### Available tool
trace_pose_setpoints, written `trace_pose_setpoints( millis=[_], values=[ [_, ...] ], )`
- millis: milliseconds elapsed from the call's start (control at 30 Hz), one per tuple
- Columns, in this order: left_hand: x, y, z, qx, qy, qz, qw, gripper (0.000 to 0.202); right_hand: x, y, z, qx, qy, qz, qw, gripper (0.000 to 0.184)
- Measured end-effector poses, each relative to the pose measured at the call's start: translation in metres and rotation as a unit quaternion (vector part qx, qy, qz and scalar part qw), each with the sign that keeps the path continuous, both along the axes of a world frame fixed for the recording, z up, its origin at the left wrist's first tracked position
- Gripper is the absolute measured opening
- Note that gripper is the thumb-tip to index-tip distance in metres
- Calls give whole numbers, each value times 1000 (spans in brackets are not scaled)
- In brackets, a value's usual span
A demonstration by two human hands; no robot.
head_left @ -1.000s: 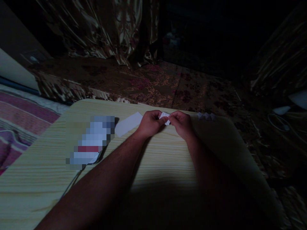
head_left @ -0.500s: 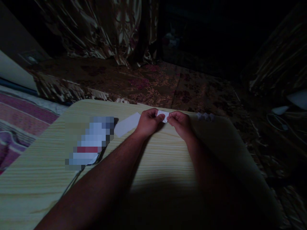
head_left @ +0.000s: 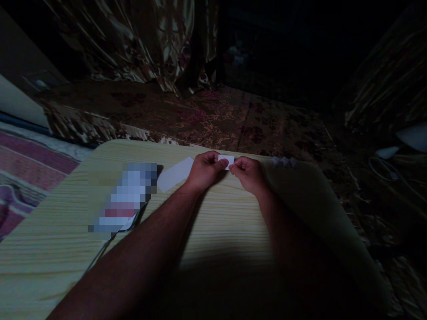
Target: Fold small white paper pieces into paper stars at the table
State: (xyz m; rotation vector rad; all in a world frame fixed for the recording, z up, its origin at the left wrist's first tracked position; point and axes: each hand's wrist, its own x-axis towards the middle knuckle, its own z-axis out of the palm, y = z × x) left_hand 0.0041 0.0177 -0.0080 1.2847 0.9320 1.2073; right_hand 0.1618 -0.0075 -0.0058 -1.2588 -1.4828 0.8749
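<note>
Grip pinched — left hand and right hand hold small white paper rectangle, seemingly mid-fold; three pale pointed paper shapes look finished; long white paper sheet lies flat, unfolded.

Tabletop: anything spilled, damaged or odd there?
No spill or damage shows on the dim tabletop or the held white paper. Only the corded device left of the white sheet looks odd: pixelation hides most of it.

Head-worn view, close above the table, facing forward and down toward its far edge
</note>
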Motion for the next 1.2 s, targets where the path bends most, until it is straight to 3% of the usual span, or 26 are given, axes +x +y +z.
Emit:
trace_pose_setpoints(
  millis=[367,633,867,1200],
  values=[
    [-2,-1,0,0,0,-14,1000,26,0,0,2,-3,4,10,1000,22],
    [0,-4,5,-2,48,-8,999,26,1,-1,0,18,-12,12,1000,23],
    [-1,1,-1,-25,-7,42,999,24,-1,0,0,-1,-13,16,1000,27],
    [-1,2,0,-17,-28,36,999,24,-2,-1,2,-4,17,21,1000,24]
  ],
)
